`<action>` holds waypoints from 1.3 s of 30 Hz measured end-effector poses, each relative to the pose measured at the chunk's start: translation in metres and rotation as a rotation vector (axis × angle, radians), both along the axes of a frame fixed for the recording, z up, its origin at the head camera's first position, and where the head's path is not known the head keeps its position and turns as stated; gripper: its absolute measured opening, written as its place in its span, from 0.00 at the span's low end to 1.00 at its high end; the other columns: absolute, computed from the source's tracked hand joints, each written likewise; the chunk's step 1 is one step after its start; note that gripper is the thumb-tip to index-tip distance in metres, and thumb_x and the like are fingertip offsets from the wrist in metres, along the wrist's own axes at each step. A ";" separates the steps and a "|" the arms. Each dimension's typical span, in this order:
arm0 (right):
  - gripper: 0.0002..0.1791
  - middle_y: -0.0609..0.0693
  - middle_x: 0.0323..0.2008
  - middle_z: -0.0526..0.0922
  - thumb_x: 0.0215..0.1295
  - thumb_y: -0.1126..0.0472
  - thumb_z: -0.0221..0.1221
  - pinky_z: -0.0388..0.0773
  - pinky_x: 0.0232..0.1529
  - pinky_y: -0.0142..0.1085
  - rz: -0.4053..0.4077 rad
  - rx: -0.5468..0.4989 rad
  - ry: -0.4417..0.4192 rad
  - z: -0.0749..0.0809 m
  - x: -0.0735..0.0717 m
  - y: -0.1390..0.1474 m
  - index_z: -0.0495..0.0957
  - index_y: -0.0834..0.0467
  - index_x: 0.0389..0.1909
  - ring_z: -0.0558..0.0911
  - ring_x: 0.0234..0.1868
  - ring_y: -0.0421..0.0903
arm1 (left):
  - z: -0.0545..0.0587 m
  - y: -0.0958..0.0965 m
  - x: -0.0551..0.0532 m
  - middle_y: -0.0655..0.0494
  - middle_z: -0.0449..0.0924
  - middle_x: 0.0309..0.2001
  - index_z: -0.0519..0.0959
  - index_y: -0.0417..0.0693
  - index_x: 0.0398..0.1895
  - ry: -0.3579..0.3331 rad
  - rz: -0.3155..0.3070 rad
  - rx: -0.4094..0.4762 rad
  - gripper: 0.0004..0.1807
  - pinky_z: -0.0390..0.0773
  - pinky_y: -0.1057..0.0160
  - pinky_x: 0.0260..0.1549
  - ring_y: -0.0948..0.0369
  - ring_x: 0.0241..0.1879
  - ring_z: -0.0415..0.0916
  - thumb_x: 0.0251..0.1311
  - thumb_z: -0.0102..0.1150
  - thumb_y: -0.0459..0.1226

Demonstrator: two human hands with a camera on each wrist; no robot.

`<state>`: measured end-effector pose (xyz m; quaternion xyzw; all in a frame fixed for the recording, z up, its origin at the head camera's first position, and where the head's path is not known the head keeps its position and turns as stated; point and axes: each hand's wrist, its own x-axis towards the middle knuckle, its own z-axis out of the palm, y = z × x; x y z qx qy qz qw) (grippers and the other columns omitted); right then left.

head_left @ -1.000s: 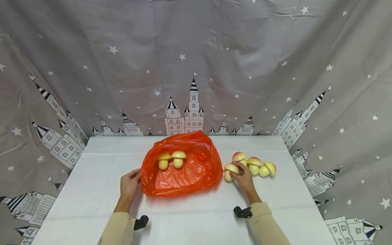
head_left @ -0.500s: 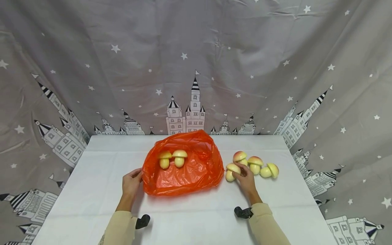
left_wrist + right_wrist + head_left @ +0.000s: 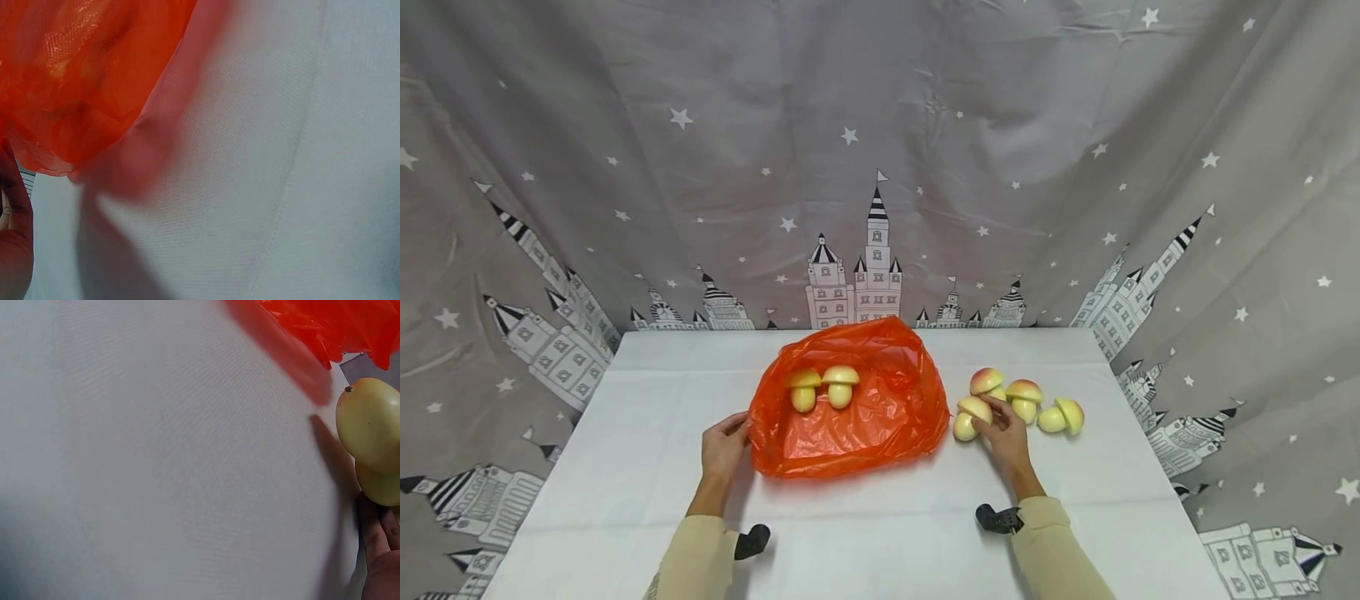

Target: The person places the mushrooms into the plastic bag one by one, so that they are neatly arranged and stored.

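Note:
An orange-red plastic bag (image 3: 857, 433) lies with its mouth spread wide on the white table. My left hand (image 3: 724, 454) grips the bag's left rim, and its fingers (image 3: 15, 194) show at the edge of the left wrist view. Inside the bag, toward the left, are two yellow toy mushrooms (image 3: 840, 387). Just right of the bag my right hand (image 3: 1006, 433) pinches another toy mushroom (image 3: 973, 419) by its cap, the stem tilted toward the lower left. In the right wrist view this mushroom's pale stem (image 3: 372, 425) points at the bag.
Behind and right of my right hand lie three more toy mushrooms, one with a reddish cap (image 3: 985, 382), another beside it (image 3: 1024, 400), and one tipped sideways (image 3: 1062, 416). A grey curtain (image 3: 970, 167) with castles and stars hangs behind the table (image 3: 865, 533).
The mushroom in my right hand has tilted, its cap turning rightward. The rightmost mushroom on the table has rolled slightly. My left hand keeps its place on the bag.

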<state>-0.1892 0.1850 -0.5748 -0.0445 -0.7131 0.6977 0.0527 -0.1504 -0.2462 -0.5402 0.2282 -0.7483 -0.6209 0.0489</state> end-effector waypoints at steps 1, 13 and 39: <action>0.25 0.65 0.56 0.75 0.57 0.76 0.63 0.74 0.44 0.21 -0.002 0.001 -0.010 0.002 0.000 0.001 0.71 0.72 0.58 0.75 0.45 0.34 | 0.000 0.001 0.000 0.37 0.79 0.48 0.73 0.25 0.56 -0.004 -0.002 -0.001 0.19 0.76 0.80 0.32 0.78 0.28 0.74 0.70 0.50 0.32; 0.25 0.61 0.54 0.76 0.57 0.75 0.64 0.75 0.43 0.23 -0.005 0.028 -0.029 0.002 0.000 0.002 0.72 0.71 0.56 0.75 0.45 0.37 | 0.002 0.002 -0.001 0.33 0.74 0.54 0.73 0.29 0.58 -0.033 0.015 -0.012 0.19 0.75 0.81 0.32 0.78 0.29 0.73 0.71 0.49 0.35; 0.27 0.64 0.59 0.74 0.56 0.74 0.65 0.74 0.44 0.25 0.111 0.016 -0.085 0.037 -0.004 0.001 0.72 0.70 0.59 0.77 0.47 0.40 | 0.004 0.005 -0.002 0.39 0.78 0.50 0.72 0.27 0.58 -0.011 0.047 0.052 0.20 0.76 0.80 0.32 0.77 0.30 0.75 0.70 0.51 0.34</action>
